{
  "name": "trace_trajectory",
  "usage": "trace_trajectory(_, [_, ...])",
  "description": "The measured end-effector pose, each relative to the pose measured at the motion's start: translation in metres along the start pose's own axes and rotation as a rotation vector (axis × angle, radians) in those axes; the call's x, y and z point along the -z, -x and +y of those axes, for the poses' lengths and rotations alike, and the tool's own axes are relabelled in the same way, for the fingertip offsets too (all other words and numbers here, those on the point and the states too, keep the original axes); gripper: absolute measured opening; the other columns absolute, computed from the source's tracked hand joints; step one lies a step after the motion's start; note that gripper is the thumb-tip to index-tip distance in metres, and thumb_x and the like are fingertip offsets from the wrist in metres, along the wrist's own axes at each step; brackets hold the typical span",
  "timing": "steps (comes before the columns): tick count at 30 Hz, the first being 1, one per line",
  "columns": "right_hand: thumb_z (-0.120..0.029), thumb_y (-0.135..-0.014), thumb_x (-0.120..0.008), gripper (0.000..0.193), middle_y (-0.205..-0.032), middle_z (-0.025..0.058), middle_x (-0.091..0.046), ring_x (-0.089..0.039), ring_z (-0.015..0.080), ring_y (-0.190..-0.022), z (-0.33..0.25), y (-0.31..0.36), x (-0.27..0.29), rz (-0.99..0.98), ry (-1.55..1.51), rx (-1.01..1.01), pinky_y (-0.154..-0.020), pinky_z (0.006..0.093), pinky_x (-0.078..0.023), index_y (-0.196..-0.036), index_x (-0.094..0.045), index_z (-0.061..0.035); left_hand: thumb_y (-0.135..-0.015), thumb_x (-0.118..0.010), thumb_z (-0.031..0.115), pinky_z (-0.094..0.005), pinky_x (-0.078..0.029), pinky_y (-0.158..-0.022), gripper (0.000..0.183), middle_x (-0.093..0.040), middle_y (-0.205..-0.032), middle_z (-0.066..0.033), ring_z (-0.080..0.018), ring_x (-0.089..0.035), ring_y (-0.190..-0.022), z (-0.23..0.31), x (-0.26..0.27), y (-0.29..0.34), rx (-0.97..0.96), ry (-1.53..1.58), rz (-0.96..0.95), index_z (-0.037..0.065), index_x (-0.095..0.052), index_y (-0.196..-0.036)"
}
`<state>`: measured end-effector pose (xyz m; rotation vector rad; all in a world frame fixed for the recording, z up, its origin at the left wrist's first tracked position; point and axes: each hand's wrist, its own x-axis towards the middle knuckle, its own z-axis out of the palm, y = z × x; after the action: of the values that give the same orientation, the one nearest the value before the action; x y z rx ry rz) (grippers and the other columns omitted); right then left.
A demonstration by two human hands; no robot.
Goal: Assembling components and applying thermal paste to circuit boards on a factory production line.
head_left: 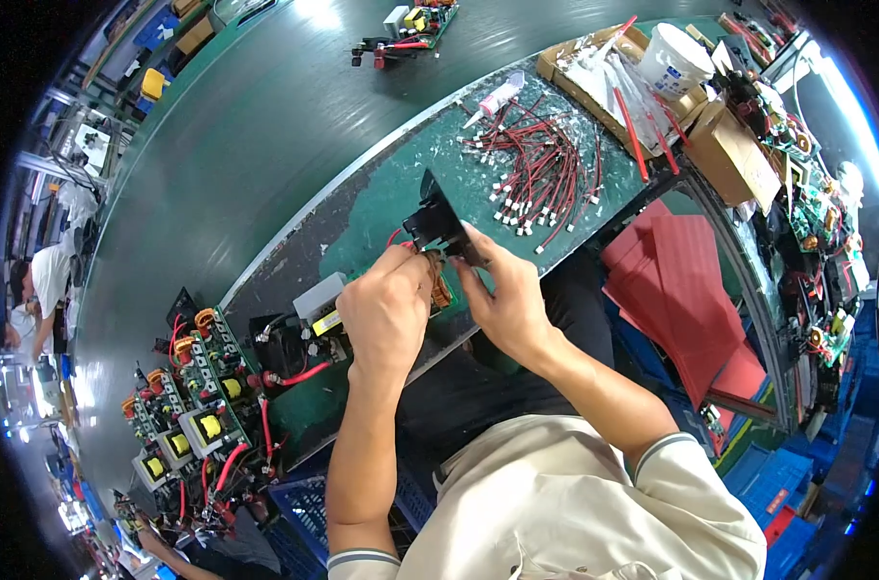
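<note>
My right hand (507,295) holds a black panel (443,215) by its lower edge, thumb on the near side. My left hand (386,307) is closed beside it with the fingertips pinched together; what they grip is hidden behind the knuckles. Between the two hands, part of a green circuit board with a copper coil (442,290) shows under the panel. A bit of red wire emerges at the left fingertips. Just left of that hand, a grey metal block (320,299) with a yellow label sits at the bench's edge.
Several circuit boards (200,425) with yellow transformers crowd the left. Red-and-black cables (546,174) with white plugs lie ahead, near a white tube (498,97). A cardboard tray (594,82) and white bucket (673,63) stand far right. Red sheets (681,290) hang over blue crates.
</note>
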<state>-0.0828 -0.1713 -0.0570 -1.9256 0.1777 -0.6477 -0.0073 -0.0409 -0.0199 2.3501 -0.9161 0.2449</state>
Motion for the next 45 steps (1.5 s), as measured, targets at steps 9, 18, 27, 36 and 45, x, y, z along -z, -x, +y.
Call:
trace_trajectory(9, [0.001,-0.091,-0.063,0.037,-0.099,0.0215,-0.07,-0.073,0.0269,-0.091,0.012,0.002,-0.011,0.083,-0.021,-0.001,-0.077,0.0352,-0.056,-0.128,-0.058,0.0025,-0.078,-0.068,-0.001,-0.0407,-0.053,-0.067,0.011,-0.068,-0.088,-0.0163,-0.0348,-0.067,-0.077,-0.007,-0.01,0.005,-0.025,0.082,0.001,0.0,-0.071,-0.088])
trace_trajectory(18, [-0.046,-0.088,-0.07,0.052,-0.074,0.0238,-0.064,-0.065,0.0435,-0.075,0.029,-0.029,0.009,-0.122,0.625,-0.207,-0.066,0.0506,-0.05,-0.077,-0.062,0.0039,-0.084,-0.066,-0.007,-0.0305,-0.057,-0.077,0.018,-0.072,-0.101,-0.0137,-0.0216,-0.072,-0.089,-0.01,0.01,0.008,0.02,0.306,-0.022,-0.004,-0.073,-0.101])
trace_trajectory(27, [-0.019,-0.098,-0.064,0.024,-0.074,0.0012,-0.064,-0.055,0.0055,-0.064,0.005,-0.017,0.012,-0.322,-0.458,-0.538,-0.057,0.0243,-0.045,-0.092,-0.068,0.0035,-0.084,-0.068,-0.004,-0.0326,-0.055,-0.07,0.018,-0.068,-0.094,-0.0116,-0.0239,-0.07,-0.079,-0.003,0.003,0.007,0.035,0.336,-0.057,-0.001,-0.073,-0.101])
trace_trajectory(36, [-0.031,-0.097,-0.066,0.038,-0.082,0.0079,-0.067,-0.064,0.0127,-0.066,0.015,0.0,0.02,-0.054,-0.416,-0.805,-0.059,0.0258,-0.055,-0.101,-0.065,0.0069,-0.085,-0.067,-0.003,-0.0307,-0.053,-0.065,0.018,-0.068,-0.091,-0.0103,-0.0209,-0.068,-0.074,-0.016,0.019,-0.012,0.041,0.276,-0.073,0.0,-0.074,-0.102])
trace_trajectory(45, [-0.008,-0.087,-0.076,0.034,-0.097,0.0085,-0.07,-0.064,0.0117,-0.082,0.034,-0.037,-0.026,0.067,-0.4,-0.478,-0.075,0.0302,-0.054,-0.112,-0.057,0.0056,-0.086,-0.069,-0.002,-0.0277,-0.051,-0.064,0.017,-0.067,-0.088,-0.0102,-0.0163,-0.066,-0.071,-0.028,-0.005,-0.026,0.071,0.223,-0.027,-0.001,-0.074,-0.102])
